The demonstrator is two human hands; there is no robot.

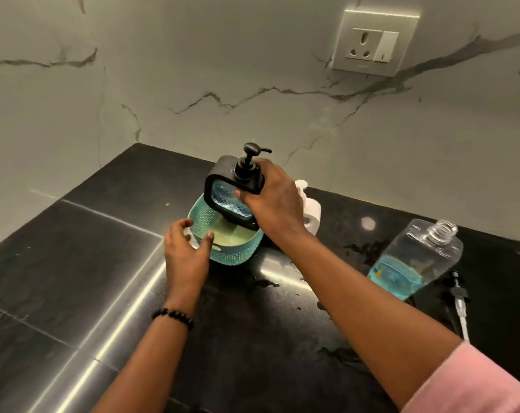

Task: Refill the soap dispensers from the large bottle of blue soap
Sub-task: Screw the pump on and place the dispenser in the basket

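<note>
We are at a home counter, likely in a kitchen or bathroom. A polished black stone counter (pixel 74 263) runs into a corner of white marble-look walls (pixel 223 70) with grey veins. A socket (pixel 372 44) with a switch sits on the far right wall. On the counter stand a teal basket (pixel 237 254), a soap dispenser (pixel 234 189) and a clear bottle (pixel 416 257) of blue soap.
</note>
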